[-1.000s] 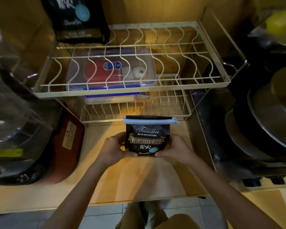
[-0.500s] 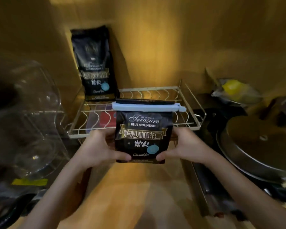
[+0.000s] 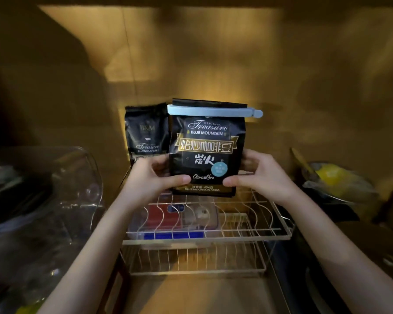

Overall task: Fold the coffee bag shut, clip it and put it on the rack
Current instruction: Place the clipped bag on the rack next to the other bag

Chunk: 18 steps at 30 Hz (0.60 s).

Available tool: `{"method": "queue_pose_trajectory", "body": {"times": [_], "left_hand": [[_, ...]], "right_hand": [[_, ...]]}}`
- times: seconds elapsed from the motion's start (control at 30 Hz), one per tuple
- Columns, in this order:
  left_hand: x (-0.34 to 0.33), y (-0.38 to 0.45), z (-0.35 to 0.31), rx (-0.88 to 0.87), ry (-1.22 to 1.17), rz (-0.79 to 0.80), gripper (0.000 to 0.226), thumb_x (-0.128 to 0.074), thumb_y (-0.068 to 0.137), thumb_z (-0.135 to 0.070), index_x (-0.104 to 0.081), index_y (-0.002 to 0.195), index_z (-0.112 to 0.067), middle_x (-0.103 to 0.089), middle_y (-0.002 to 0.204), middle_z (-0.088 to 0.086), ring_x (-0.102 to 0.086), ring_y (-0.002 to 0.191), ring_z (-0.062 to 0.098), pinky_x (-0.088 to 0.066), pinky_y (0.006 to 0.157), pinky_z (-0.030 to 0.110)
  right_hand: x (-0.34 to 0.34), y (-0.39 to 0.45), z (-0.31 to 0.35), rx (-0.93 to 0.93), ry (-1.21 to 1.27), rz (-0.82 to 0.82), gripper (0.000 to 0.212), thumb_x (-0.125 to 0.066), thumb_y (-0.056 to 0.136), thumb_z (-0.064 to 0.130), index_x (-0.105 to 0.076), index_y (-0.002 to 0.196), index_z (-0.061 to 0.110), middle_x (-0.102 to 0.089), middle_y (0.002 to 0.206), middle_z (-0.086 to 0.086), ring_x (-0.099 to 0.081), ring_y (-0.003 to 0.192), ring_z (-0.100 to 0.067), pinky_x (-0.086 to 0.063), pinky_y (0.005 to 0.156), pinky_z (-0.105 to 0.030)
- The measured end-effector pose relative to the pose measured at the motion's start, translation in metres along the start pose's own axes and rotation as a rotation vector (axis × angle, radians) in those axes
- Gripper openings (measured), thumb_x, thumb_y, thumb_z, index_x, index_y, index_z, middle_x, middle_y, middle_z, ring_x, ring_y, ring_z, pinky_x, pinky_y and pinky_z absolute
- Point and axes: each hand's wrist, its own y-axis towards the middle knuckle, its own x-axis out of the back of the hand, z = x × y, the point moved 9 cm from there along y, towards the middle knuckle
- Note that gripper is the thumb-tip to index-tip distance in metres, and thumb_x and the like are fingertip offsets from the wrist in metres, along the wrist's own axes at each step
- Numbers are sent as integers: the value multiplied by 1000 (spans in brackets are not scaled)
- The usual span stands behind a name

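A black coffee bag (image 3: 205,152) with gold and white lettering is upright in both hands, over the back of the white wire rack (image 3: 254,232). Its top is folded over and held by a long pale-blue clip (image 3: 213,111). My left hand (image 3: 153,177) grips the bag's lower left side, thumb across the front. My right hand (image 3: 259,175) grips the lower right side the same way. I cannot tell whether the bag's base touches the rack's top shelf.
A second black coffee bag (image 3: 145,134) stands on the rack's back left, just behind my left hand. A clear lidded box (image 3: 175,219) lies under the top shelf. A glass bowl (image 3: 55,193) sits left; pans and a yellow-filled dish (image 3: 331,177) sit right.
Both hands have carried the clipped bag up from the counter and forward over the rack's top shelf, beside the other bag. The camera has tilted upward.
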Motion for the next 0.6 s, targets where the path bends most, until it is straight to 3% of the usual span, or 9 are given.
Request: {"method": "queue_pose_trajectory", "body": {"times": [0.13, 0.27, 0.43, 0.6], "left_hand": [[2, 21, 13, -43, 15, -106, 37, -78, 62, -20, -66, 97, -21, -69, 94, -12, -66, 88, 2, -52, 78, 18], [-7, 35, 30, -65, 46, -208, 42, -75, 68, -15, -62, 108, -11, -67, 96, -9, -62, 90, -4, -50, 78, 12], [-25, 63, 74, 12, 115, -287, 44, -74, 71, -15, -59, 112, -10, -67, 106, 1, -63, 93, 7, -51, 84, 22], [-32, 53, 85, -25, 258, -405, 55, -73, 72, -13, -52, 123, -11, -68, 107, 6, -61, 101, 15, -41, 86, 13]], "right_hand": [[7, 26, -15, 12, 84, -72, 56, -72, 65, -8, -48, 106, 22, -60, 94, 15, -61, 78, 17, -46, 63, -2], [10, 43, -47, -20, 121, -134, 56, -74, 64, -4, -50, 99, 32, -61, 98, 13, -60, 85, 10, -49, 70, -4], [6, 75, -98, -127, 175, -122, 50, -75, 64, -1, -57, 104, 24, -66, 96, 11, -64, 84, 5, -52, 66, -10], [-9, 76, -124, -186, 113, -86, 44, -74, 69, 7, -57, 105, 26, -67, 97, 12, -64, 95, -7, -53, 77, -23]]}}
